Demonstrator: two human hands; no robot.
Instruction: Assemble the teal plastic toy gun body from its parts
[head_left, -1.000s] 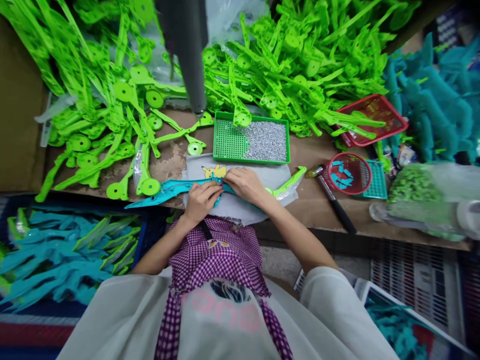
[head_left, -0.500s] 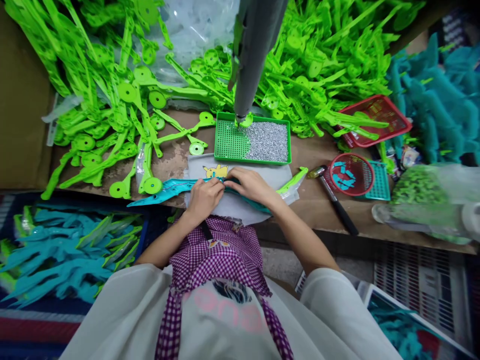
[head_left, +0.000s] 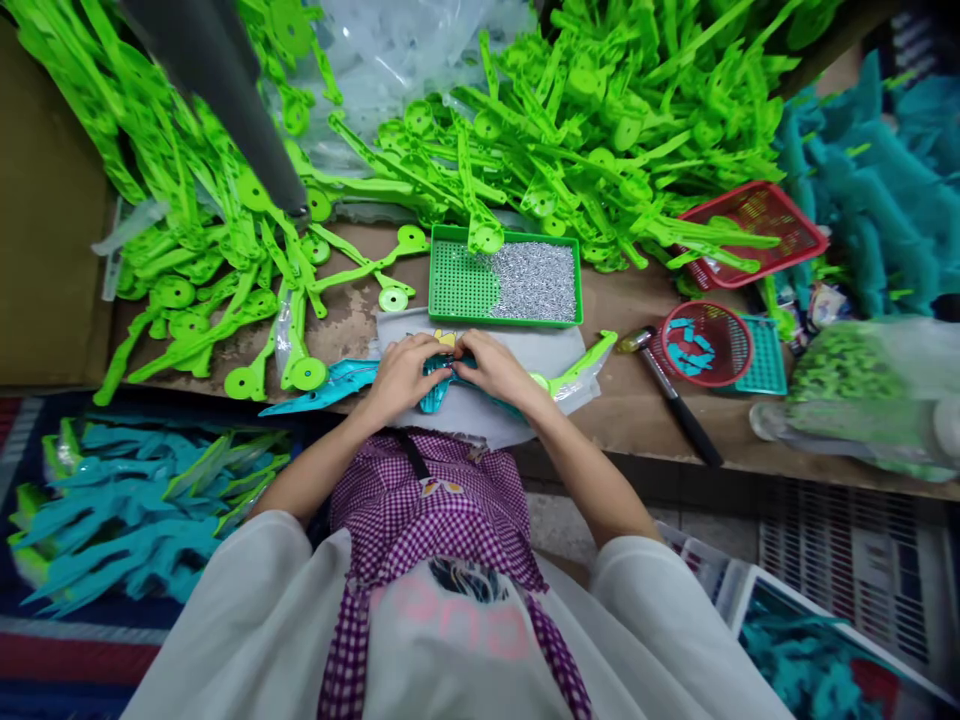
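Observation:
A long turquoise plastic part [head_left: 334, 386] lies across the grey cloth [head_left: 471, 420] on the table in front of me. My left hand [head_left: 407, 378] is closed on its middle, thumb and fingers curled at the top edge. Right beside it, my right hand [head_left: 495, 370] pinches the same part, fingertips almost meeting the left ones. What lies between the fingertips is too small to make out. Just right of my right hand, a lime-green strip [head_left: 585, 366] rests on the cloth. Behind the hands stands a green tray [head_left: 465, 285] with small silvery pieces, probably screws.
A dark pole-like tool [head_left: 247, 120] hangs at the upper left. Lime-green parts [head_left: 585, 130] are heaped along the back. To the right are a hammer [head_left: 671, 400], a red basket [head_left: 739, 340] and a clear jar [head_left: 840, 425]. A crate of turquoise parts [head_left: 142, 500] stands lower left.
The hanging tool has swung from above the green tray to the left. My left hand has shifted its grip, and a short turquoise end now shows below the fingers. The right hand stays on the part.

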